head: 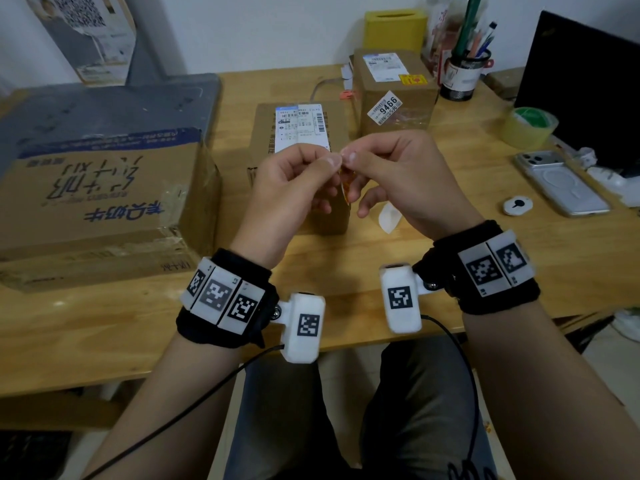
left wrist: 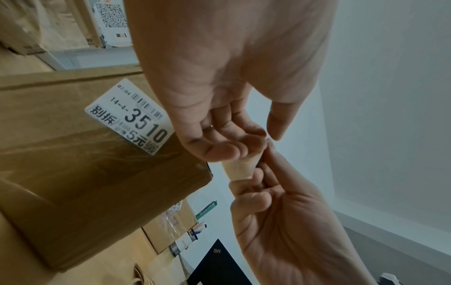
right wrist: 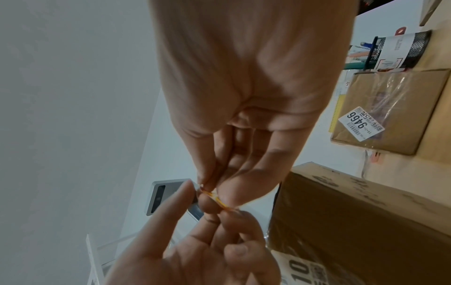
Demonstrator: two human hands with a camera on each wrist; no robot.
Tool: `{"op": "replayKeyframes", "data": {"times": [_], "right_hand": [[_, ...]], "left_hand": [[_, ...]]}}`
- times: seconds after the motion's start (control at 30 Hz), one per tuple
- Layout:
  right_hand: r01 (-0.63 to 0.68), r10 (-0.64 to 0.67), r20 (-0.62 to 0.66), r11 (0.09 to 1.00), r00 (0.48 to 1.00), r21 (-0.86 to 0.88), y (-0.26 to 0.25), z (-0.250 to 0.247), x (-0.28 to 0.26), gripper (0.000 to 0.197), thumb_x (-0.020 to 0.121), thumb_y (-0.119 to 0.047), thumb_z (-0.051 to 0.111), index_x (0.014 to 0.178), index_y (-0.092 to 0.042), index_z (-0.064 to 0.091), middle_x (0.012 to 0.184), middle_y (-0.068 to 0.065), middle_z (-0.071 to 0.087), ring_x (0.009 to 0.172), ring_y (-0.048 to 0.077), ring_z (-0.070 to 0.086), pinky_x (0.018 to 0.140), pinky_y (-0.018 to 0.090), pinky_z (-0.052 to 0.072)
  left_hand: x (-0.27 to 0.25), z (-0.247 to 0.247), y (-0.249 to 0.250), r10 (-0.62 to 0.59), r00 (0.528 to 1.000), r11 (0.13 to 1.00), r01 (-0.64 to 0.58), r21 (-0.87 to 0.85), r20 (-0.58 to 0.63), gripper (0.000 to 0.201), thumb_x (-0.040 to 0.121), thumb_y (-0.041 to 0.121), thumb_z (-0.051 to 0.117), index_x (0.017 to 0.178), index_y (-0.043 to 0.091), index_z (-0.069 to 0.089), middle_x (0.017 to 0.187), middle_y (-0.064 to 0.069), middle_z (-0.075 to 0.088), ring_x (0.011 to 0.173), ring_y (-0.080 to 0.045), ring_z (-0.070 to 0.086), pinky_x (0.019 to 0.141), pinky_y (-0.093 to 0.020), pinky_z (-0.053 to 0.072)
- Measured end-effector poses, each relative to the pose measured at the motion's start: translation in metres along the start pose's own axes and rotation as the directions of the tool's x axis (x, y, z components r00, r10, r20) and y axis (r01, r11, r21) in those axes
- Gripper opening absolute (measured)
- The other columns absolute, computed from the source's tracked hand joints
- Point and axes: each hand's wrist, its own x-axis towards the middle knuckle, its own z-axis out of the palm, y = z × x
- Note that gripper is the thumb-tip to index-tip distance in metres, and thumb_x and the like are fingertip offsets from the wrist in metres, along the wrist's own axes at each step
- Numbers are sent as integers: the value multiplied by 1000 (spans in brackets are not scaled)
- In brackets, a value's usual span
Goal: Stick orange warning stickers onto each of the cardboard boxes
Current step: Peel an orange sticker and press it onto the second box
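Above the middle cardboard box (head: pixel 301 133), both hands pinch one small orange sticker (head: pixel 345 183) between them. My left hand (head: pixel 331 178) holds its left edge with thumb and curled fingers. From the other side my right hand (head: pixel 354 175) pinches it by the top. The sticker (right wrist: pixel 217 200) shows edge-on in the right wrist view, and its pale back (left wrist: pixel 238 169) shows in the left wrist view. The middle box (left wrist: pixel 97 164) carries a white 3510 label. A large printed box (head: pixel 104 202) lies at the left. The far box (head: pixel 398 98) has an orange sticker (head: pixel 412 79) on top.
A white scrap of backing paper (head: pixel 389 218) lies on the wooden table (head: pixel 450 258) under my right hand. To the right are a tape roll (head: pixel 530 126), a phone (head: pixel 561 181), a small white disc (head: pixel 517 205), a pen holder (head: pixel 464 74) and a dark screen (head: pixel 588 88).
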Motion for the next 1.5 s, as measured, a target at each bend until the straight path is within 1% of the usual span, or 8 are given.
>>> {"op": "replayKeyframes", "data": {"times": [0.27, 0.4, 0.87, 1.07, 1.17, 1.27, 1.4, 1.5], "right_hand": [[4, -3, 23, 1000, 1000, -24, -1, 0, 0, 15, 99, -6, 62, 88, -8, 73, 75, 12, 63, 55, 20, 60, 42, 29, 52], [13, -12, 16, 999, 1000, -31, -1, 0, 0, 14, 99, -6, 62, 90, -6, 73, 74, 11, 63, 55, 21, 59, 43, 29, 52], [61, -64, -37, 995, 997, -78, 2, -2, 2, 7, 95, -3, 68, 92, -3, 74, 74, 12, 68, 57, 21, 60, 45, 31, 53], [106, -114, -59, 987, 992, -121, 5, -1, 2, 6, 88, -2, 75, 94, -3, 77, 76, 23, 69, 61, 23, 63, 44, 33, 52], [108, -117, -55, 984, 992, -139, 3, 0, 0, 8, 87, -1, 76, 95, -4, 77, 76, 12, 71, 60, 21, 63, 40, 32, 48], [91, -104, -90, 985, 990, -145, 2, 2, 0, 13, 88, -4, 77, 99, -11, 73, 70, 0, 68, 52, 18, 60, 37, 30, 44], [-18, -4, -133, 986, 991, -166, -2, 2, 3, 34, 94, -18, 72, 126, -13, 61, 62, 4, 69, 38, 21, 49, 35, 25, 34], [-95, 83, -95, 986, 992, -135, -4, 0, 3, 22, 97, -24, 68, 116, -13, 65, 57, 7, 67, 34, 23, 48, 35, 24, 33]], "left_hand": [[0, 0, -1, 0, 1000, 1000, -1, -10, -11, 10, 92, 6, 59, 85, 9, 64, 69, 1, 64, 67, -12, 60, 58, -28, 49], [0, 0, -2, 5, 1000, 999, -5, -35, -9, 7, 91, 12, 61, 88, 7, 65, 69, 1, 65, 67, -12, 60, 59, -28, 49], [2, 0, -5, -16, 998, 998, 13, -63, -55, 16, 97, 2, 57, 87, 6, 69, 73, -3, 69, 69, -15, 61, 62, -25, 50], [2, -1, -8, -13, 997, 995, 5, -95, -79, 11, 93, 7, 63, 86, 7, 71, 78, -3, 72, 79, -18, 67, 66, -28, 52], [2, -2, -10, 10, 995, 996, -19, -91, -96, 8, 92, 6, 66, 89, 7, 73, 80, -2, 74, 79, -16, 67, 67, -26, 53], [4, -3, -11, 10, 987, 996, -25, -91, -163, 11, 92, 2, 66, 90, 8, 75, 77, -4, 74, 73, -14, 67, 65, -24, 52], [4, -3, -13, -2, 995, 993, -10, -118, -100, 13, 95, 3, 63, 95, 8, 76, 75, -3, 71, 70, -12, 63, 64, -22, 50], [2, -6, -12, -65, 998, 981, 59, -183, -24, 16, 96, 5, 60, 106, 1, 72, 81, -6, 69, 74, -10, 62, 66, -21, 51]]}}
